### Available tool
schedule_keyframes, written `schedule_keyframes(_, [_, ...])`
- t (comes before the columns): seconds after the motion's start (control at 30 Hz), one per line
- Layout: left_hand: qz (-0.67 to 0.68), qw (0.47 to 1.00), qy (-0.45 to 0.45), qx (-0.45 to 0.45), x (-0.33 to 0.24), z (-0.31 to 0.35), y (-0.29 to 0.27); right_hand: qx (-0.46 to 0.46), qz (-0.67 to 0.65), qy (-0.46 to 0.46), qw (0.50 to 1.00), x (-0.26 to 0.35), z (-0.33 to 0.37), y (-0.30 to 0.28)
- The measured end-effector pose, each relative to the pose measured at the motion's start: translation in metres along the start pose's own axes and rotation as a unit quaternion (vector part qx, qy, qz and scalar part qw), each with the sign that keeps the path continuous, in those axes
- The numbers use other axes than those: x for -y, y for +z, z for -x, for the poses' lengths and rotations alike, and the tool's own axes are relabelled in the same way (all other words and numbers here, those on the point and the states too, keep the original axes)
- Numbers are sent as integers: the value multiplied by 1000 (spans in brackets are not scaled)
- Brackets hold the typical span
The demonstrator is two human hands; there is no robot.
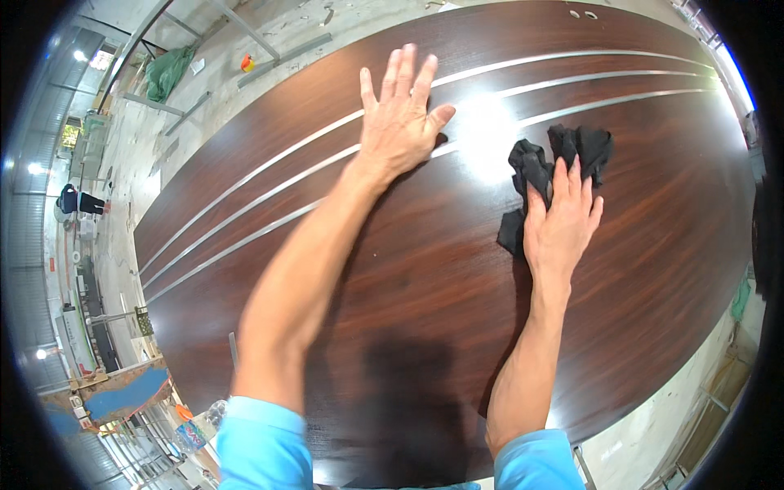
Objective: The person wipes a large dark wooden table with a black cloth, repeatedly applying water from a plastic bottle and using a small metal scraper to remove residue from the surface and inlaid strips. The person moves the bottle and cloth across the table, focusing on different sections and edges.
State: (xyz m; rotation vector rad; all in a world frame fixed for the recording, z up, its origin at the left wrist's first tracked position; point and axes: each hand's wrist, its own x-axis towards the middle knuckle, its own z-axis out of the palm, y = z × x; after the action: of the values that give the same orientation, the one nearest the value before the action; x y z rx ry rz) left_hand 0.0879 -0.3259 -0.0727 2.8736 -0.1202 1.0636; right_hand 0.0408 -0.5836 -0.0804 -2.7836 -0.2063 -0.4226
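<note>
A large dark brown wood-grain panel (408, 286) lies in front of me, with three pale metallic strips (572, 82) running across its far part. My left hand (400, 118) is over the strips, its fingers stretched out and spread, with nothing in it. Whether its palm touches the panel I cannot tell. Farther right, my right hand (562, 220) presses a bunched black cloth (584, 151) onto the panel just below the nearest strip. Folds of the cloth stick out beyond the fingertips and past the thumb side.
Two small oval holes (590, 15) sit near the panel's far edge. On the floor beyond its left lie a green sheet (170, 75), metal bars (286, 60) and a small orange object (247, 62). Another person (82, 201) is at the far left. A blue-topped surface (126, 394) stands lower left.
</note>
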Motion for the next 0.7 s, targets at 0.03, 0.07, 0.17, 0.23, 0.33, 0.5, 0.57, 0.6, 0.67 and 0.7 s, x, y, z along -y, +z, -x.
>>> schedule_keyframes(0.03, [5, 1000, 0, 22, 9, 19, -6, 18, 10, 6, 1000, 1, 1, -1])
schedule_keyframes(0.07, [4, 999, 6, 38, 26, 25, -17, 9, 6, -3, 1000, 1, 0, -2])
schedule_keyframes(0.17, [102, 984, -39, 144, 68, 37, -74, -20, -6, 3, 1000, 1, -4, 0])
schedule_keyframes(0.23, [71, 981, 44, 177, 65, 58, -103, -23, -19, 2, 1000, -2, -5, 2])
schedule_keyframes(0.33, [46, 965, 84, 245, 54, 74, -125, -21, -3, 1, 1000, -6, -4, 6])
schedule_keyframes(0.5, [30, 958, 127, 256, 49, 65, -112, -53, -18, -14, 998, -8, -3, 8])
schedule_keyframes(0.57, [33, 957, 147, 249, 50, 59, -104, -56, -26, -14, 998, -7, -2, 9])
schedule_keyframes(0.6, [24, 952, 154, 264, 50, 56, -102, -65, -33, -16, 997, -7, -1, 9])
schedule_keyframes(0.67, [5, 946, 164, 279, 46, 52, -98, -57, -35, -11, 998, -7, -1, 8])
schedule_keyframes(0.7, [0, 948, 173, 267, 43, 51, -98, -66, -39, -21, 997, -8, -1, 7])
